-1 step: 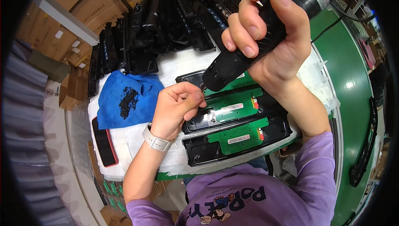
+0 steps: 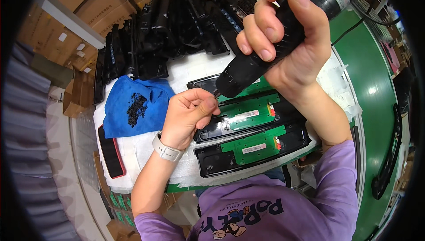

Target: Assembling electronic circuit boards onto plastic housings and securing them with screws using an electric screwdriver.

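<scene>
My right hand (image 2: pixel 296 41) is wrapped around a black electric screwdriver (image 2: pixel 250 70), tilted with its nose down and to the left. Thumb and fingertips of my left hand (image 2: pixel 192 114) are pinched together right at the bit; anything between them is too small to make out. Below both hands lie black plastic panels with green circuit boards: the nearest board (image 2: pixel 259 147), a middle board (image 2: pixel 248 116), and a far one mostly covered by the tool. To the left, a pile of small black screws (image 2: pixel 137 109) rests on a blue cloth (image 2: pixel 116 117).
Many black plastic housings (image 2: pixel 164 28) stand crowded along the table's far side. A phone with a red edge (image 2: pixel 111 152) lies at the left. Cardboard boxes (image 2: pixel 104 8) are stacked behind. The tool's cable (image 2: pixel 349 33) runs off at the upper right.
</scene>
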{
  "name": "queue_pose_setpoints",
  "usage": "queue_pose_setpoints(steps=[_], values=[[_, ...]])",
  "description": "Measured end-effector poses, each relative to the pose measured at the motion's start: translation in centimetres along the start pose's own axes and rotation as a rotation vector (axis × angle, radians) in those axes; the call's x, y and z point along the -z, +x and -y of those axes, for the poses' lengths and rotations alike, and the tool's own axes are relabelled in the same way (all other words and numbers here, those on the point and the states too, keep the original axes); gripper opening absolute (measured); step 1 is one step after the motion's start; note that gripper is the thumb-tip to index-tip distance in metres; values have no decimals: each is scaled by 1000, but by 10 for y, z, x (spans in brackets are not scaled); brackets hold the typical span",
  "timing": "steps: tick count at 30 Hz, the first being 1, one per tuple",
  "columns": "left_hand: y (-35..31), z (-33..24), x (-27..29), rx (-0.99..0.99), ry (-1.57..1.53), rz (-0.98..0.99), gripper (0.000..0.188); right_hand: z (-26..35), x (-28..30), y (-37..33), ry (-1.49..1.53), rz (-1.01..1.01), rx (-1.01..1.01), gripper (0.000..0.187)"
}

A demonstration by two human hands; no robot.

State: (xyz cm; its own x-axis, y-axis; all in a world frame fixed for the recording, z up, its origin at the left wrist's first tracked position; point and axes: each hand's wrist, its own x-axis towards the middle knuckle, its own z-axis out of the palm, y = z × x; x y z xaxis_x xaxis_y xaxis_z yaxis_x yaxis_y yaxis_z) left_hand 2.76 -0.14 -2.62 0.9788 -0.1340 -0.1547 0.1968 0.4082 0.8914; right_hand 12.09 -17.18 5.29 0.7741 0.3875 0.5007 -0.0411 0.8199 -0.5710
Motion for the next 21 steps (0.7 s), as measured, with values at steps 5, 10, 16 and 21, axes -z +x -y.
queue_pose_setpoints(steps=[5,10,16,21], values=[[1,3,-3,-130,263,-62,22,5,8,4,-198,49,-82,25],[7,-6,9,-94,150,-187,20,1,15,4,-469,108,-115,19],[8,-9,7,-93,190,-201,12,-9,17,3,-527,132,-151,17],[10,-4,13,-85,189,-151,12,-13,14,0,-599,144,-134,16]])
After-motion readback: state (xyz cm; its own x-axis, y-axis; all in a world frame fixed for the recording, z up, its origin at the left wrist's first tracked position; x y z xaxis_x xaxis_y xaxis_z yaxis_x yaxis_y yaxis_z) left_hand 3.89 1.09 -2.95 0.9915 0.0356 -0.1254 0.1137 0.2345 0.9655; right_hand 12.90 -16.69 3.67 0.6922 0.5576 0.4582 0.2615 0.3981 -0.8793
